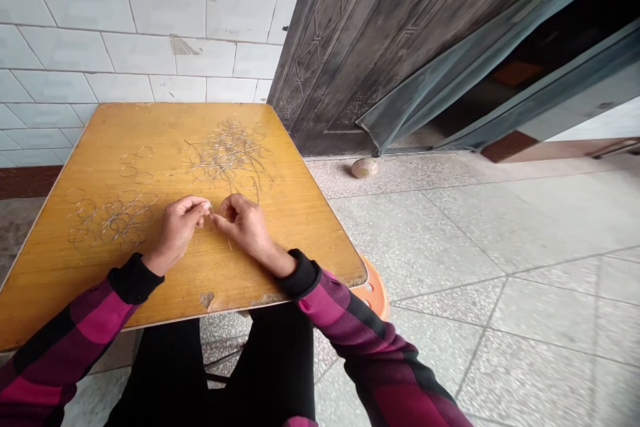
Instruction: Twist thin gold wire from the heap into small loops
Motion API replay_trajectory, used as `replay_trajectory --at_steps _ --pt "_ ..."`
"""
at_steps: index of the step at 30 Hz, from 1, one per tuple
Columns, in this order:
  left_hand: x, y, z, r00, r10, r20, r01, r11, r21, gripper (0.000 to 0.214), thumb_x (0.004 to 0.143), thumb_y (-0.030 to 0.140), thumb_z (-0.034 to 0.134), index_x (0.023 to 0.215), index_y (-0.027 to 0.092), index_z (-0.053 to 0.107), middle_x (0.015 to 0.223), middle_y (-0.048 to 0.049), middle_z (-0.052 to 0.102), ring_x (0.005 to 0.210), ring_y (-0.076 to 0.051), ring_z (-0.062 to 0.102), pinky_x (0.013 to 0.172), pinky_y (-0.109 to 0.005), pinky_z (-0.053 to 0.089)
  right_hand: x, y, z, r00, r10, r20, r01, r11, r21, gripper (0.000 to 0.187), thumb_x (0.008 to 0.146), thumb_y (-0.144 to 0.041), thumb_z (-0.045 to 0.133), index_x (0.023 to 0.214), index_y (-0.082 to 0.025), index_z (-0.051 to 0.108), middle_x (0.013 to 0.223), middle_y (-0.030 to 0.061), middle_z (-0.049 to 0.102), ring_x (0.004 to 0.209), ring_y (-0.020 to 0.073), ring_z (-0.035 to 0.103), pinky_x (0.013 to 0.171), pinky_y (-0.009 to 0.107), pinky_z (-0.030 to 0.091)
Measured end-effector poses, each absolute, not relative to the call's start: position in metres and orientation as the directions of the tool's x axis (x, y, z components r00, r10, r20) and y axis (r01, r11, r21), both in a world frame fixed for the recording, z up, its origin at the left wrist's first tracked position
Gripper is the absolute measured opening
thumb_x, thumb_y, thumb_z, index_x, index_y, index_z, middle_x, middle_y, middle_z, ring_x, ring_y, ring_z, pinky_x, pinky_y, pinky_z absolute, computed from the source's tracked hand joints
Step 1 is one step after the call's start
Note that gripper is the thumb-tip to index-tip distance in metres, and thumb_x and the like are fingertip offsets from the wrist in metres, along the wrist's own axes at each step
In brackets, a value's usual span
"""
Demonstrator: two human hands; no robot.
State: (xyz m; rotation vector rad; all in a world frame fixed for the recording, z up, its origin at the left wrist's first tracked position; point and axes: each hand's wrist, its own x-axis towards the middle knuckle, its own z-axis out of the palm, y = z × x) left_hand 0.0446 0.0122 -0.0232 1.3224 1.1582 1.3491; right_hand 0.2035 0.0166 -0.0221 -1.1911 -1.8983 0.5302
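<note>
Over the near middle of the table, my left hand [179, 225] pinches a thin wire [211, 208] between thumb and fingertips. Close on its right, my right hand [244, 223] is closed on the same wire, its thumb and curled forefinger near the left fingertips. A loose end of wire hangs below the right hand. Beyond the hands lies a tangled pile of thin, bent wires [227, 150]. To the left of my left hand is a second heap of wires curled into loops [117, 217]. A few single curled wires [137, 163] lie between the two heaps.
The yellow wooden table [310, 240] has chipped front edges and stands against a white tiled wall [165, 7]. An orange stool [377, 287] shows under its right corner. A dark carved door [345, 47] with a hanging curtain [435, 73] stands right; a rounded stone [365, 168] lies before it.
</note>
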Motion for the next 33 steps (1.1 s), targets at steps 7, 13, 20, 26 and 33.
replay_trajectory --at_steps 7,13,20,26,33 --pt "0.046 0.013 -0.022 -0.107 0.978 0.178 -0.045 -0.184 0.982 0.012 0.077 0.028 0.066 0.075 0.016 0.066 0.059 0.0026 0.056 0.053 -0.009 0.048 0.052 -0.023 0.038 0.204 0.017 -0.021 -0.34 0.84 0.423 0.462 0.541 -0.703 0.015 0.089 -0.02 0.056 0.074 -0.017 0.06 0.068 0.0005 0.058 0.063 0.0116 0.051 0.063 0.024 0.038" --pt "0.046 0.013 -0.028 -0.116 0.957 0.267 0.002 -0.268 0.963 0.01 0.082 0.026 0.063 0.077 0.016 0.064 0.068 0.0002 0.063 0.062 -0.01 0.055 0.062 -0.024 0.044 0.2 0.015 -0.023 -0.379 0.806 0.455 0.479 0.592 -0.648 0.013 0.084 -0.012 0.052 0.073 -0.016 0.058 0.069 0.0011 0.056 0.064 0.0118 0.05 0.063 0.024 0.039" --pt "0.048 0.012 -0.029 -0.117 0.946 0.303 -0.014 -0.307 0.952 0.009 0.084 0.024 0.061 0.078 0.017 0.062 0.067 0.0011 0.061 0.063 -0.011 0.056 0.065 -0.025 0.045 0.195 0.015 -0.027 -0.405 0.794 0.454 0.412 0.602 -0.684 0.015 0.087 -0.017 0.052 0.072 -0.017 0.057 0.069 0.0008 0.055 0.064 0.0115 0.049 0.063 0.024 0.039" --pt "0.046 0.015 -0.029 -0.153 0.937 0.313 -0.054 -0.324 0.945 0.01 0.083 0.025 0.063 0.077 0.017 0.063 0.067 0.0008 0.062 0.064 -0.011 0.057 0.065 -0.026 0.046 0.192 0.014 -0.026 -0.402 0.839 0.367 0.359 0.513 -0.779 0.016 0.085 -0.019 0.055 0.07 -0.016 0.057 0.067 -0.0006 0.055 0.061 0.0099 0.047 0.06 0.023 0.037" --pt "0.046 0.017 -0.026 -0.176 0.924 0.34 -0.004 -0.346 0.938 0.009 0.082 0.023 0.063 0.076 0.017 0.063 0.066 0.0012 0.063 0.063 -0.011 0.058 0.065 -0.025 0.045 0.188 0.01 -0.029 -0.462 0.881 0.101 0.196 0.213 -0.957 0.015 0.082 -0.025 0.056 0.07 -0.016 0.058 0.052 -0.0059 0.05 0.045 0.0071 0.044 0.051 0.021 0.035"
